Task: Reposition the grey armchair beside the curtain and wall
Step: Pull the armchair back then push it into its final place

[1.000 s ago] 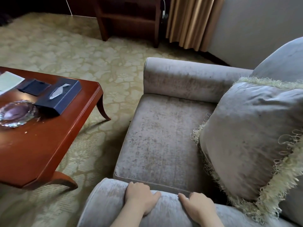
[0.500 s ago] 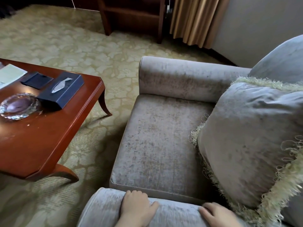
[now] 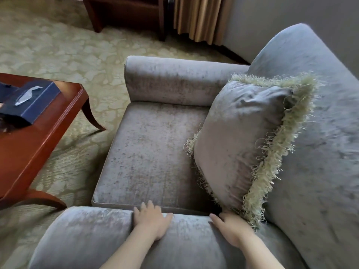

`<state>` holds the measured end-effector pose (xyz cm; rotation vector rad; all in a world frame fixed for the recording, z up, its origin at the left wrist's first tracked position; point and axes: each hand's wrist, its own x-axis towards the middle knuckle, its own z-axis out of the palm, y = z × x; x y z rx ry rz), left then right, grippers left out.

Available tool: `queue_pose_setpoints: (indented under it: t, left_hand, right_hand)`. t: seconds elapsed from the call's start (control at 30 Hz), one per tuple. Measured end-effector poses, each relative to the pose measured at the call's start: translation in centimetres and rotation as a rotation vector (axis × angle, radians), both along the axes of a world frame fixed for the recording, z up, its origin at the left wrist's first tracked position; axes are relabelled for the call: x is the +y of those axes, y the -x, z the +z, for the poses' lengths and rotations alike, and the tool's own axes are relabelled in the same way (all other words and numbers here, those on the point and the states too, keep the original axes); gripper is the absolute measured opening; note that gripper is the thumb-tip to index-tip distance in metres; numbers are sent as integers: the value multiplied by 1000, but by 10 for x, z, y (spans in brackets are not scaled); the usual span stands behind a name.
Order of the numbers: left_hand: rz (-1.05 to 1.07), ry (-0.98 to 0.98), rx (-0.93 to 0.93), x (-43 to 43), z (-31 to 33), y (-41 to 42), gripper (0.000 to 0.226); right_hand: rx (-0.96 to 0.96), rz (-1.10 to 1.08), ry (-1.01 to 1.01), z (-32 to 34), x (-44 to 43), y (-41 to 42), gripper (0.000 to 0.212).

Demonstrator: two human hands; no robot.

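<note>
1. Both hands lay on the near armrest (image 3: 87, 230) of the grey armchair (image 3: 155, 152). The left hand (image 3: 151, 220) was flat on the plush, fingers loosely spread and reaching the inner edge, thumb out to the right.
2. The right hand (image 3: 231, 228) rested just right of it. Its thumb pointed left and its fingers were tucked under the fringe of the cushion, so I could not tell how they gripped.
3. The fringed cushion (image 3: 239, 142) stood propped against the chair back on the right.
4. The armchair filled the near right of the room, with the wall (image 3: 291, 16) behind its back and the curtain (image 3: 198, 16) far off past the far armrest, patterned carpet (image 3: 58, 45) between.
5. A reddish coffee table (image 3: 38, 142) stood to the left, carrying a dark blue tissue box (image 3: 29, 101).
</note>
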<state>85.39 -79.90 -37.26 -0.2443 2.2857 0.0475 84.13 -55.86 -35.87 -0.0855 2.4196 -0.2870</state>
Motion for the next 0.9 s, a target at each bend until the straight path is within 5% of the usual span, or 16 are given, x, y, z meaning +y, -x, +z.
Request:
queue_pose_setpoints:
  t: [0.1,0.17,0.27,0.5,0.9]
  left_hand:
    - [-127,-177,71,91,2,1,63]
    - [-192,-241,70,136,1,4,60]
    - [-203,-248,77,170,-5,8,59]
    - [-171,-208,138,176,-21,10,59]
    - [-292,-272,228,163,-12,-7,53]
  right_hand:
    - [318,75,30,12,39,-20,21]
    - [453,-11,-36,13,74,-28,21]
    - [280,-61,-181,3,96,-25,18]
    - [-40,76,-126,-21,86,13,34]
    - [45,-110,-113,-13,72,-5,46]
